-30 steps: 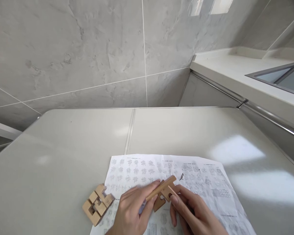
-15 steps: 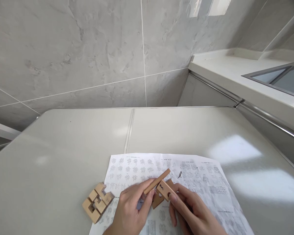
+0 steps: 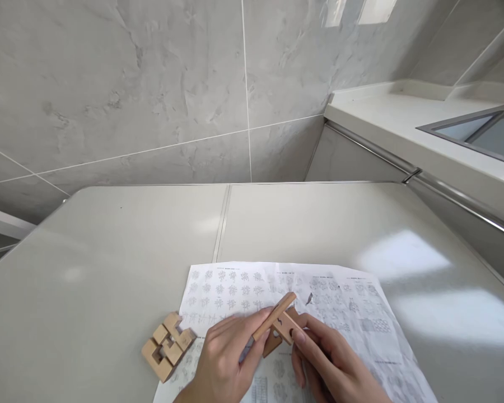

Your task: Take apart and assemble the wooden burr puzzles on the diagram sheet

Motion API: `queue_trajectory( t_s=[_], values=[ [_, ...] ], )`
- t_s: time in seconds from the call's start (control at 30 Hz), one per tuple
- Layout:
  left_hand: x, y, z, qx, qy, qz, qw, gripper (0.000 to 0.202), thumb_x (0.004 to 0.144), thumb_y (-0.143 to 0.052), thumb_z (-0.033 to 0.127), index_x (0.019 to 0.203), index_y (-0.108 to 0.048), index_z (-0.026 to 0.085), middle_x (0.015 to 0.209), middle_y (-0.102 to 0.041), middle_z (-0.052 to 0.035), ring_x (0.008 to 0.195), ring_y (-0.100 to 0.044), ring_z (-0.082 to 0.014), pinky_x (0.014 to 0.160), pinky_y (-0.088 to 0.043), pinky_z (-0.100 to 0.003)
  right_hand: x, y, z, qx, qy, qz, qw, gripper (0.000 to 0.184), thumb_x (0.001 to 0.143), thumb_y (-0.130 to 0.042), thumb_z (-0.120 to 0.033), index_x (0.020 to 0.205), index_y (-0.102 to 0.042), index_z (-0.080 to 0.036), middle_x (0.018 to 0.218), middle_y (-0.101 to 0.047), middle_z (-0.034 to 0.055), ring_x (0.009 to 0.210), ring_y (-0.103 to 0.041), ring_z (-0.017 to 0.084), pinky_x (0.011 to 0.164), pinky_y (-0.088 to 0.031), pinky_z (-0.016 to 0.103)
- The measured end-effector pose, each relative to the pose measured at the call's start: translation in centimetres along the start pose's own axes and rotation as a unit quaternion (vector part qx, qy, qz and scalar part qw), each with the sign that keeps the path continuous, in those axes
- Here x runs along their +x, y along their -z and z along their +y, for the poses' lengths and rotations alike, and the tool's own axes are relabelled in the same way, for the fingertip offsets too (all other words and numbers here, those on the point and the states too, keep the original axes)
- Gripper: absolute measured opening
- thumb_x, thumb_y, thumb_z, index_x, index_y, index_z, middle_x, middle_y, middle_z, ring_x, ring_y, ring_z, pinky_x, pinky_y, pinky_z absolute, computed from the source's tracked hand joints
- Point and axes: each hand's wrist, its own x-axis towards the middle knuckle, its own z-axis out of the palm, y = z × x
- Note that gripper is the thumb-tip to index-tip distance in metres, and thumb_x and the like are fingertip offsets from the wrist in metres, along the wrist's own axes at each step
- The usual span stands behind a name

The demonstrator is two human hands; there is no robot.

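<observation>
Between thumb and fingers my left hand pinches a flat wooden stick-like puzzle piece, which slants up to the right. My right hand grips a wooden puzzle piece with a dark mark and a dark round spot on its face. The left piece lies across the upper left end of the right one, and the two appear to touch. Below and behind them another notched wooden part shows, partly hidden. Both hands are above a printed sheet with rows of small drawings.
A cluster of interlocked wooden blocks sits left of my left hand, at the sheet's left edge. The pale table has a seam across it. A grey tiled wall stands behind, and a white counter is at the right.
My left hand has shifted slightly right with its stick-like piece, which now overlaps the marked piece and covers part of its dark mark. My right hand has barely moved.
</observation>
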Motion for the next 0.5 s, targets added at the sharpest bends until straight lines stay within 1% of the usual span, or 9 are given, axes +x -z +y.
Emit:
queue_trajectory(
  t_s=[0.1,0.2,0.27,0.37,0.43,0.5],
  values=[
    [-0.1,-0.1,0.0,0.006,-0.019,0.004,1.0,0.037,0.111,-0.058,0.009,0.145,-0.063,0.02,0.103,-0.087,-0.004,0.085,-0.085,-0.0193,0.075,-0.069,-0.033,0.1,-0.1,0.2,0.007,0.009,0.004,1.0,0.06,0.108,-0.046,-0.077,0.085,-0.055,-0.022,0.054,-0.048,-0.0089,0.032,-0.034,0.004,0.037,-0.02,0.021],
    [-0.1,-0.2,0.1,0.008,-0.031,0.008,0.999,0.039,0.11,-0.06,0.009,0.147,-0.061,0.02,0.097,-0.086,-0.0026,0.078,-0.083,-0.0186,0.068,-0.067,-0.032,0.2,-0.2,0.0,0.009,0.008,0.003,1.0,0.061,0.107,-0.047,-0.078,0.084,-0.055,-0.022,0.052,-0.044,-0.0097,0.032,-0.033,0.005,0.038,-0.021,0.022],
    [-0.1,-0.2,0.1,0.023,-0.04,0.01,0.999,0.042,0.109,-0.059,0.007,0.15,-0.06,0.019,0.097,-0.086,-0.0032,0.078,-0.083,-0.0188,0.066,-0.066,-0.032,0.1,-0.2,-0.3,0.003,-0.002,-0.004,1.0,0.061,0.107,-0.046,-0.078,0.085,-0.055,-0.022,0.054,-0.046,-0.0087,0.034,-0.035,0.005,0.038,-0.022,0.021],
    [-0.2,-0.2,-0.1,0.053,-0.054,0.015,0.997,0.05,0.107,-0.057,0.002,0.155,-0.056,0.018,0.101,-0.087,-0.0048,0.079,-0.083,-0.0191,0.066,-0.065,-0.032,0.0,-0.1,-0.8,0.003,-0.022,-0.028,0.999,0.06,0.106,-0.046,-0.08,0.095,-0.057,-0.022,0.066,-0.058,-0.0049,0.039,-0.04,0.005,0.04,-0.024,0.021],
    [-0.3,-0.2,-0.4,0.068,-0.048,0.035,0.996,0.052,0.107,-0.057,0.002,0.156,-0.056,0.019,0.099,-0.087,-0.0034,0.075,-0.082,-0.0179,0.066,-0.066,-0.031,-0.1,-0.1,-1.1,0.021,-0.03,-0.046,0.998,0.061,0.104,-0.049,-0.082,0.101,-0.056,-0.022,0.074,-0.062,-0.0037,0.041,-0.042,0.005,0.042,-0.026,0.021],
    [-0.3,-0.2,-0.7,0.084,-0.027,0.058,0.994,0.048,0.108,-0.058,0.004,0.153,-0.06,0.021,0.096,-0.086,-0.0026,0.074,-0.082,-0.0173,0.068,-0.067,-0.031,-0.1,0.0,-1.2,0.046,-0.035,-0.064,0.996,0.061,0.102,-0.052,-0.083,0.103,-0.055,-0.022,0.075,-0.062,-0.0043,0.042,-0.042,0.005,0.043,-0.026,0.022]
  ],
)
